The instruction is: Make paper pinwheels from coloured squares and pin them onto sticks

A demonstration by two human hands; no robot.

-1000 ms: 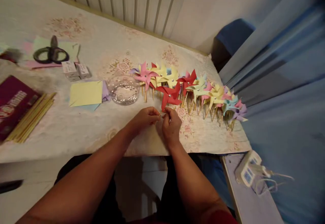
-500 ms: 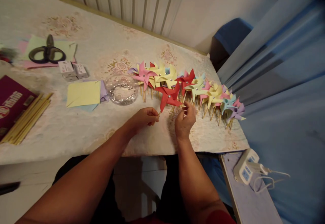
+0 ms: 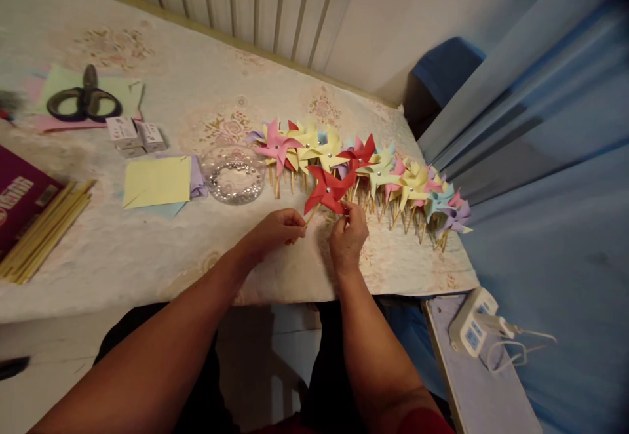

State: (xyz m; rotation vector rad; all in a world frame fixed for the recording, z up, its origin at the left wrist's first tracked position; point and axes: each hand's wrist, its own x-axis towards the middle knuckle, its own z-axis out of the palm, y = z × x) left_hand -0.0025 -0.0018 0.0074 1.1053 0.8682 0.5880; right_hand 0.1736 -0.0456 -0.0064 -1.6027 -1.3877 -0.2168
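A red paper pinwheel point(image 3: 330, 191) with a silvery pin at its centre is held above the tablecloth. My left hand point(image 3: 282, 227) pinches its thin wooden stick below the blades. At the pinwheel's lower right blade is my right hand point(image 3: 350, 237), its fingers curled and its fingertips on the paper edge. Just behind stands a long row of finished pinwheels in several colours, among them a pink pinwheel point(image 3: 276, 147), another red pinwheel point(image 3: 361, 153) and a purple pinwheel point(image 3: 457, 216). Their sticks point downward; what supports them is hidden.
Left of my hands lie a clear round dish point(image 3: 211, 181) of small shiny pins, yellow paper squares point(image 3: 157, 181), small white boxes point(image 3: 122, 134), black-handled scissors point(image 3: 88, 103) and wooden sticks point(image 3: 49, 231) beside a purple box point(image 3: 24, 191). A white power strip point(image 3: 472, 322) sits lower right.
My right hand has moved left, bringing its fingertips to the red pinwheel's blade. The pinwheel has turned slightly on its stick. My left hand keeps its hold nearly in place.
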